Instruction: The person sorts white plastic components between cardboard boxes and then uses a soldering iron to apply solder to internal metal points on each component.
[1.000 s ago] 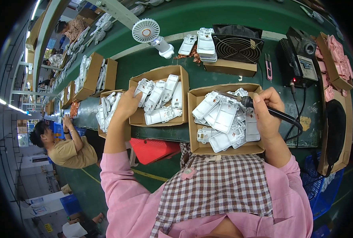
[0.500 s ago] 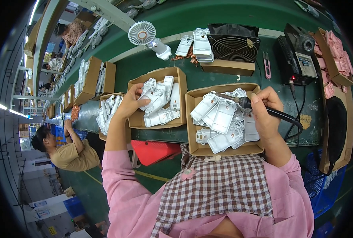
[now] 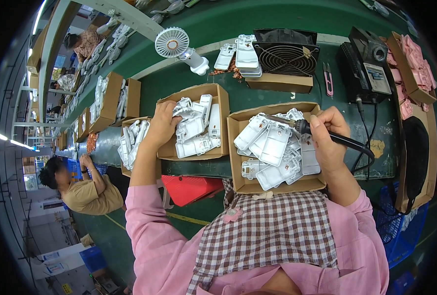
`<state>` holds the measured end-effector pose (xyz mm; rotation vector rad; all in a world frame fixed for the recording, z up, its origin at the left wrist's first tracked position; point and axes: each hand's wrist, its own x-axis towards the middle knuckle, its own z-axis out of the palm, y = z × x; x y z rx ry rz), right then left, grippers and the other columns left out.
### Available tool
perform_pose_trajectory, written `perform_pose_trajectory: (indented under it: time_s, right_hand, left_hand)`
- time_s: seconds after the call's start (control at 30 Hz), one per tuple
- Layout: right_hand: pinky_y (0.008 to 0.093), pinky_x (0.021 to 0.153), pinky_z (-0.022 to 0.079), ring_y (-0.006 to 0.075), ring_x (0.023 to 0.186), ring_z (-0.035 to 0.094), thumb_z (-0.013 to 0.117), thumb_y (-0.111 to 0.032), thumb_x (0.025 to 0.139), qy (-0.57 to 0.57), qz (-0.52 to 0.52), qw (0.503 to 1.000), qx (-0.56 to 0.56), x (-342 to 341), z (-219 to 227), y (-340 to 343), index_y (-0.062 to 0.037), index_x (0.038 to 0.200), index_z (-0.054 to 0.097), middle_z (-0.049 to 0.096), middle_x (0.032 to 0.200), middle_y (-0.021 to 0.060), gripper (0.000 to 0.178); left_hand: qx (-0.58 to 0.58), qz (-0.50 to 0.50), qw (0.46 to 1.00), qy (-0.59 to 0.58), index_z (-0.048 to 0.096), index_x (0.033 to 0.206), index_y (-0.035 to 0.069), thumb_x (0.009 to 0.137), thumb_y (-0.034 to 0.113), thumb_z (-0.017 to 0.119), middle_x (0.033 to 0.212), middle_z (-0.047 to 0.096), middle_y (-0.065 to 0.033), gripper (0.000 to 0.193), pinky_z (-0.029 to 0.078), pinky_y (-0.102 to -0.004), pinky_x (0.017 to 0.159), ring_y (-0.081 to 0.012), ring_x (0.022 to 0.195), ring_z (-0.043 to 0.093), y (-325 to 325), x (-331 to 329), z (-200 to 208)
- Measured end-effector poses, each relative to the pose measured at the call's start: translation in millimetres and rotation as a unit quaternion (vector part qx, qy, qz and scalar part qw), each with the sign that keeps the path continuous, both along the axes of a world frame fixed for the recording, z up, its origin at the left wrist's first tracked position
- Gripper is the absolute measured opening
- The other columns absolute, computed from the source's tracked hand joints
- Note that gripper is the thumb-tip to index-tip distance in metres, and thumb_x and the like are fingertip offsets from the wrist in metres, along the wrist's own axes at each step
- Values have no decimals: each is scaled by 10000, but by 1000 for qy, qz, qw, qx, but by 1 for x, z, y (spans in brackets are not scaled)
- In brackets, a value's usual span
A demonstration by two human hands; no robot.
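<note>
My right hand (image 3: pixel 330 137) is closed around the handle of a soldering iron (image 3: pixel 304 127). Its metal shaft points left over white plastic housings (image 3: pixel 276 142) heaped in the right cardboard box (image 3: pixel 237 184). My left hand (image 3: pixel 163 124) reaches into the left cardboard box (image 3: pixel 221 153), its bent fingers closed on the edge of a white plastic housing (image 3: pixel 183 106). The fingertips are partly hidden among the parts. More housings (image 3: pixel 197 146) lie loosely in that box, some bearing small copper-coloured pieces.
Behind the boxes stand a small white fan (image 3: pixel 173 44), stacked housings (image 3: pixel 248 54) and a black fan unit (image 3: pixel 287 54). Pink-handled snips (image 3: pixel 329 81) lie near the black soldering station (image 3: pixel 368 73). Pink parts (image 3: pixel 415 61) fill a box at right. A co-worker (image 3: pixel 88 189) sits at left.
My left hand has turned and shifted slightly left and up, and the housing it held sits lower among the others. My right hand keeps the soldering iron in nearly the same place.
</note>
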<state>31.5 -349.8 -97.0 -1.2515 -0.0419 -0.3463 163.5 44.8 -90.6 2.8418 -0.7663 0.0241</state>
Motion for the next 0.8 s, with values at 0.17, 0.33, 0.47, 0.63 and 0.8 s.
perform_pose_trajectory:
  time_s: [0.17,0.33,0.47,0.63,0.8]
  right_hand:
    - [161,532,333,3,598,424,615,-64,869,-1,-1,1000,-4,2,-3,-1,-45,785,507,511,687,-33,138]
    - [157,531,328,-4,591,419,608,-56,873,12,-5,1000,-6,0,-1,0,-45,783,506,514,683,-37,136]
    - [157,534,328,-6,594,419,606,-53,875,13,-5,1000,-3,1,0,2,-44,784,507,518,689,-37,135]
    - [157,537,331,-5,600,424,609,-55,874,7,-5,1000,-4,1,-1,1,-45,786,508,520,694,-37,135]
    - [159,543,340,-1,605,430,612,-62,873,13,3,1000,10,1,2,2,-43,792,511,525,694,-35,131]
  left_hand:
    - [-27,19,999,25,501,1098,-32,762,84,674,1118,475,-199,396,391,-400,945,-376,1110,436,-9,2,1]
    - [45,26,998,41,509,1060,-36,768,143,690,1114,480,-208,388,415,-417,896,-392,1078,468,3,6,3]
    - [69,81,992,64,514,1063,-38,811,252,659,1071,519,-212,410,431,-430,861,-400,1014,522,3,7,20]
    - [-136,118,948,263,548,1118,-22,839,307,643,1110,547,-174,442,403,-370,907,-320,1024,524,1,-6,60]
    - [29,-4,964,264,535,1196,-26,797,363,675,1157,509,-210,575,347,-377,990,-341,1134,454,-18,-28,45]
